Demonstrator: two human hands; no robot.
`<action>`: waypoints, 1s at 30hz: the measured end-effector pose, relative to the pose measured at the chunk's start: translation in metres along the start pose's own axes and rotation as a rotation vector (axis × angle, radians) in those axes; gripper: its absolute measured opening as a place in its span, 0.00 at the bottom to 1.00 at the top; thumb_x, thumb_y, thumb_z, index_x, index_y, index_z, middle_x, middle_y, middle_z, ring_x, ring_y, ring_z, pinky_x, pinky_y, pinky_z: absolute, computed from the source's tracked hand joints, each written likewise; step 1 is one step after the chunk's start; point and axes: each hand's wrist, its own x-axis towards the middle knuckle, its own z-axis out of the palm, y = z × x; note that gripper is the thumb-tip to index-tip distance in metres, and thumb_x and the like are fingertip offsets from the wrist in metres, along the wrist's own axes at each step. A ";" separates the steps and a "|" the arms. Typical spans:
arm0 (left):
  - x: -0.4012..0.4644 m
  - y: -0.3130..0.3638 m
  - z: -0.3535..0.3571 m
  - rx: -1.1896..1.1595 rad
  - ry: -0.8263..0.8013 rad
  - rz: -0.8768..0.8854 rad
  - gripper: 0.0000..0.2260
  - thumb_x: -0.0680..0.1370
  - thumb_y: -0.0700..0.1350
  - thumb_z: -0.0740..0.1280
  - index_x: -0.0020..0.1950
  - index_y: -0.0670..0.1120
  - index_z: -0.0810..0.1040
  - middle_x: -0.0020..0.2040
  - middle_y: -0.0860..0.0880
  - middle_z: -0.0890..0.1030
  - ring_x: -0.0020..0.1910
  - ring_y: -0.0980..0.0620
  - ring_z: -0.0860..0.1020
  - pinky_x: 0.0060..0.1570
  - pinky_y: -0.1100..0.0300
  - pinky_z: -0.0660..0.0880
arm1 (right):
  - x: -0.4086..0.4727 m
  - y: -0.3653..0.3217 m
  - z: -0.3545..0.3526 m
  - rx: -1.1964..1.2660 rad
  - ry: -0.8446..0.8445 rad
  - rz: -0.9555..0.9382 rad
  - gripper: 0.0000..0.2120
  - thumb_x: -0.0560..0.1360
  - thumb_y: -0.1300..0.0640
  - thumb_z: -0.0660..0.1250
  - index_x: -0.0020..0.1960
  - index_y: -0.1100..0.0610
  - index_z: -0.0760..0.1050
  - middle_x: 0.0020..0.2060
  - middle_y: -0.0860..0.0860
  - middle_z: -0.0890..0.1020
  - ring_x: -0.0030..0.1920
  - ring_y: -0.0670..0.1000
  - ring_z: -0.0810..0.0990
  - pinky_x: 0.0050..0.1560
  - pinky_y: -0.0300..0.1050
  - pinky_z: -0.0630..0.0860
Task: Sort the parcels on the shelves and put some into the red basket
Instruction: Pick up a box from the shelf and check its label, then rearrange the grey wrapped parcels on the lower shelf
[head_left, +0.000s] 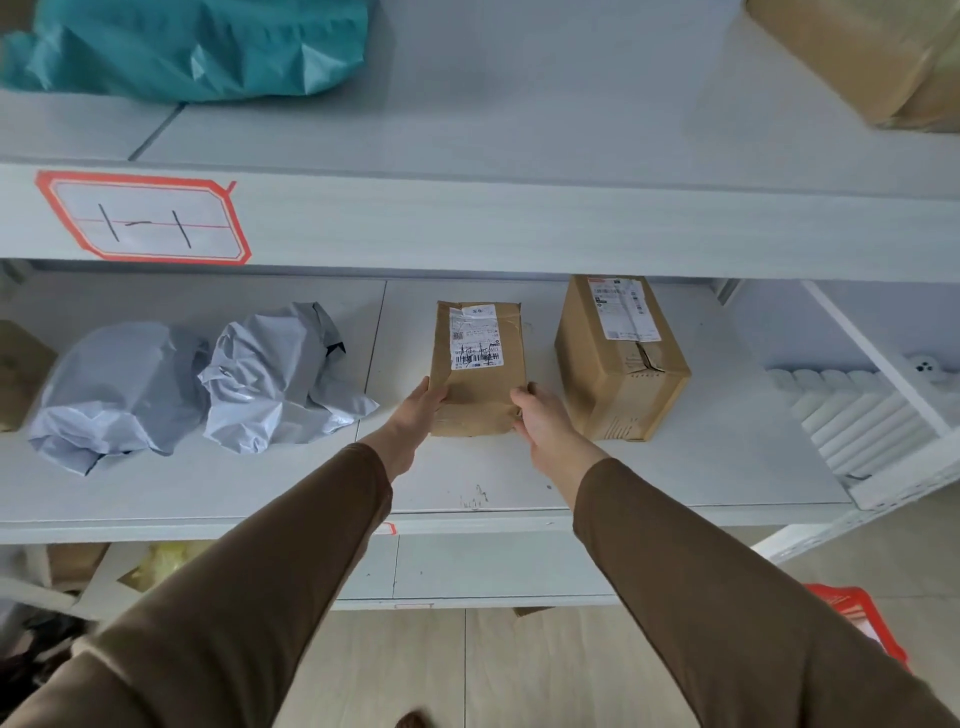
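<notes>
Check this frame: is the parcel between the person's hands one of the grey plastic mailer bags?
No, the left hand and right hand grip a flat brown paper parcel; the grey mailer bags lie untouched to its left.

left hand (415, 410): gripping parcel's left edge, arm extended
right hand (543, 418): gripping parcel's right edge, arm extended

There is only one view, from a camera worn on the person's head. It looks forward and down, close to a white shelf unit (519, 228), so the middle shelf fills the centre of the frame. The wide lens bends the edges. Both sleeves enter from the bottom, and the floor (519, 670) shows under them.
</notes>
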 end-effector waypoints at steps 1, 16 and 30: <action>-0.002 -0.002 0.000 0.009 0.007 0.000 0.25 0.86 0.58 0.56 0.82 0.54 0.60 0.80 0.49 0.66 0.77 0.47 0.64 0.77 0.44 0.56 | -0.003 -0.001 -0.001 -0.030 0.000 -0.003 0.05 0.81 0.56 0.64 0.56 0.52 0.74 0.55 0.52 0.79 0.48 0.49 0.75 0.57 0.46 0.74; -0.135 -0.014 -0.092 0.230 0.401 0.183 0.29 0.84 0.57 0.62 0.82 0.52 0.60 0.81 0.45 0.65 0.78 0.42 0.65 0.73 0.48 0.62 | -0.113 -0.031 0.078 -0.356 -0.020 -0.646 0.22 0.80 0.61 0.63 0.74 0.52 0.71 0.71 0.51 0.74 0.70 0.54 0.73 0.69 0.53 0.73; -0.074 -0.022 -0.250 0.022 0.392 0.062 0.33 0.82 0.53 0.67 0.83 0.51 0.56 0.81 0.45 0.64 0.77 0.43 0.66 0.71 0.50 0.63 | -0.094 -0.033 0.228 -0.216 -0.244 -0.181 0.22 0.79 0.54 0.66 0.72 0.57 0.71 0.67 0.55 0.78 0.64 0.57 0.78 0.54 0.48 0.74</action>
